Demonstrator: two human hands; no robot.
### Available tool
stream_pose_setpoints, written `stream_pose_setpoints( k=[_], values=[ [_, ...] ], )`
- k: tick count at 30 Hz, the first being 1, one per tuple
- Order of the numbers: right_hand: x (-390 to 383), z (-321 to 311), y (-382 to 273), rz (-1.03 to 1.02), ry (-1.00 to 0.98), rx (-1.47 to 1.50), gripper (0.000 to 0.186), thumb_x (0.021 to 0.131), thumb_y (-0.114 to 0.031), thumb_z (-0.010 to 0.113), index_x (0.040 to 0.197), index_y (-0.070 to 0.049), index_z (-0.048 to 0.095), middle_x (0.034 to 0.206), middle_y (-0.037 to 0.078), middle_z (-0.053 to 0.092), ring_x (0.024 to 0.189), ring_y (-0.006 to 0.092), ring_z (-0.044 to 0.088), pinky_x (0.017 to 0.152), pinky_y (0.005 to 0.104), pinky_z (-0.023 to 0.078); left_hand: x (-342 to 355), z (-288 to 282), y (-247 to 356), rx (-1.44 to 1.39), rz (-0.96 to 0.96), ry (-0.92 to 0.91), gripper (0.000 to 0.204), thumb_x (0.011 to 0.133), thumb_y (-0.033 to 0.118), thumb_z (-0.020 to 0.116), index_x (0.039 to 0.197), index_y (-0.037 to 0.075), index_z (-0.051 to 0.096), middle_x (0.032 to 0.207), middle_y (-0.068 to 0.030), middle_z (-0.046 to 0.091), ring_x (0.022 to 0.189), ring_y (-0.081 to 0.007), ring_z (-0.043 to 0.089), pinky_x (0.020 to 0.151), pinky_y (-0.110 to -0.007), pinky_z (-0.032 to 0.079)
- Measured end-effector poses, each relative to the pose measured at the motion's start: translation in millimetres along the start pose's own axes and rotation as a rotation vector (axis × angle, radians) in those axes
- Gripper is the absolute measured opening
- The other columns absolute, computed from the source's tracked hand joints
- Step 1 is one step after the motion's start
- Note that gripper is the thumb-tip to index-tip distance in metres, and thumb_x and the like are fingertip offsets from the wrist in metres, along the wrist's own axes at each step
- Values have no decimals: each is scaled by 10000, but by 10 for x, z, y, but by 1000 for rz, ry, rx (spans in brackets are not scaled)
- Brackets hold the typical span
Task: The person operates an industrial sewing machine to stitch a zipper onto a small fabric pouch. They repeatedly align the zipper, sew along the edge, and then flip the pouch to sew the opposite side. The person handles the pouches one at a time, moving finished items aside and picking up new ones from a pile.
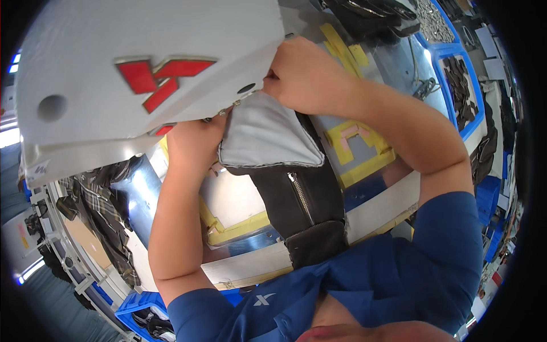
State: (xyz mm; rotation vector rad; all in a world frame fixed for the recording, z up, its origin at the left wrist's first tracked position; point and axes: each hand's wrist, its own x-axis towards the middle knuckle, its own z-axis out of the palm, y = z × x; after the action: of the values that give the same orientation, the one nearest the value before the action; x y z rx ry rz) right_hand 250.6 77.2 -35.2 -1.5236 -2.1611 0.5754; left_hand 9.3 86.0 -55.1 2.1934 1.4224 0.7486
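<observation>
Clock taken from frame centre. Your R hand (305, 77), approx. 1 o'clock: elbow bent out at 3, forearm aimed to 10, fingers curled into a loose fist, knuckles up, right at the edge of the white machine housing (188, 28). Pinch on cloth: can't tell, fingertips hidden. Your L hand (196, 137), approx. 10: forearm near upright, aimed to 12, wrist under housing's lower edge; fingers mostly hidden, grip can't tell. Workpiece: grey lining panel (270, 137) at 12, btwn both hands; dark garment piece (273, 196) w/ metal zip (301, 198) runs to 5, toward your torso. Yellow tape (367, 171) at 3; plaid cloth (99, 196) at 9.
</observation>
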Motion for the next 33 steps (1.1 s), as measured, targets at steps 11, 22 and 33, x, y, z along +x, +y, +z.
stream_pose_setpoints(
  k=[11, 22, 33],
  values=[
    [77, -40, 34, 28, -58, 26, 265, 866, -227, 732, 867, 33, 778, 840, 227, 743, 885, 453, 744, 775, 530, 602, 71, 47, -227, -17, 149, -18, 306, 808, 85, 809, 1108, 24, 793, 1021, -146, 796, 912, -321, 753, 844, -401, 577],
    [235, -31, 26, 167, -194, 4, 239, 864, -241, 775, 946, -18, 798, 899, 228, 756, 933, 448, 733, 793, 531, 581, 238, 37, -308, -111, 345, -48, 186, 880, 19, 839, 1056, -15, 789, 930, -74, 791, 815, -172, 712, 784, -329, 569],
    [211, -36, 24, 150, -181, 6, 236, 859, -245, 781, 895, -12, 776, 863, 218, 745, 915, 433, 732, 780, 512, 569, 205, 54, -231, -91, 367, -9, 218, 870, 24, 843, 1077, -12, 786, 987, -84, 800, 867, -194, 730, 836, -338, 576]
  ],
)
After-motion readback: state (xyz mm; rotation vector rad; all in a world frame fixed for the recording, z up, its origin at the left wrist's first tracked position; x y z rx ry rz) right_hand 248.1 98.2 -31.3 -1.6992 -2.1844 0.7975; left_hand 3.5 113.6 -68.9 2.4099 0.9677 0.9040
